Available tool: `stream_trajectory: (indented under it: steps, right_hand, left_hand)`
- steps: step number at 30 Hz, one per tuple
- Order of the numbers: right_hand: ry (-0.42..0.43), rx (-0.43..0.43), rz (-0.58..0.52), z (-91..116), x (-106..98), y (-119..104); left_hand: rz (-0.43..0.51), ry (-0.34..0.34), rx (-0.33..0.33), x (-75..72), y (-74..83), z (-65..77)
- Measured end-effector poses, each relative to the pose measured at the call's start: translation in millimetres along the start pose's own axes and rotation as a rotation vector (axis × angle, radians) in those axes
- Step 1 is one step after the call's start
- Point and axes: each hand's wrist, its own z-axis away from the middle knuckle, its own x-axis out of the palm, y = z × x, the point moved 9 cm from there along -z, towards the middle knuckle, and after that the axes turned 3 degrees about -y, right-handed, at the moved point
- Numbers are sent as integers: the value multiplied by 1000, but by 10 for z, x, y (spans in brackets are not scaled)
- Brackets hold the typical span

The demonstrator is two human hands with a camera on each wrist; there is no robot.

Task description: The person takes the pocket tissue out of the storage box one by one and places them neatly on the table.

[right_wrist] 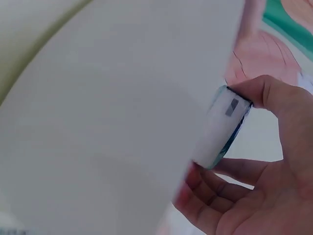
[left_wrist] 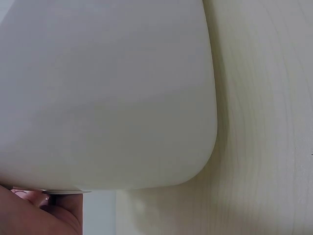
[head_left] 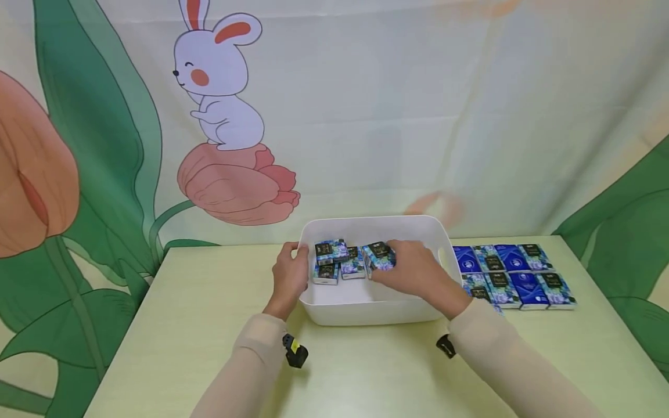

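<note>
A white plastic bin (head_left: 371, 314) stands on the table. At its left end my left hand (head_left: 290, 274) grips the rim; the left wrist view shows fingers (left_wrist: 29, 218) at the edge of the bin wall (left_wrist: 112, 98). My right hand (head_left: 420, 270) reaches over the right side and holds a small floral tissue pack (head_left: 380, 256) inside the bin, tilted. In the right wrist view, thumb and fingers pinch this tissue pack (right_wrist: 222, 128) by its ends, its white side showing. Left of it lie more packs: one pack (head_left: 331, 250) on top of another (head_left: 326, 274), with a third (head_left: 352, 263) beside them.
Right of the bin, several blue and floral tissue packs (head_left: 533, 290) lie in two rows on the pale wooden table (head_left: 209, 313), the nearest partly hidden by the right arm. A printed cloth backdrop (head_left: 355, 116) hangs behind the table's back edge.
</note>
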Motion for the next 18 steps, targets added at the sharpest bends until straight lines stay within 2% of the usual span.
stream_trajectory:
  steps: [3, 11, 15, 18]
  right_hand:
    - [36, -6, -3, 148, -207, 168]
    - [91, 96, 13, 579, -658, 702]
    - [94, 144, 51, 772, -774, 997]
    - [80, 183, 82, 917, -788, 1255]
  left_hand:
    - [-1, -1, 4, -9, 0, 2]
    - [-1, -13, 11, -15, 6, 9]
    - [2, -11, 14, -12, 8, 12]
    - [5, -6, 12, -5, 10, 10]
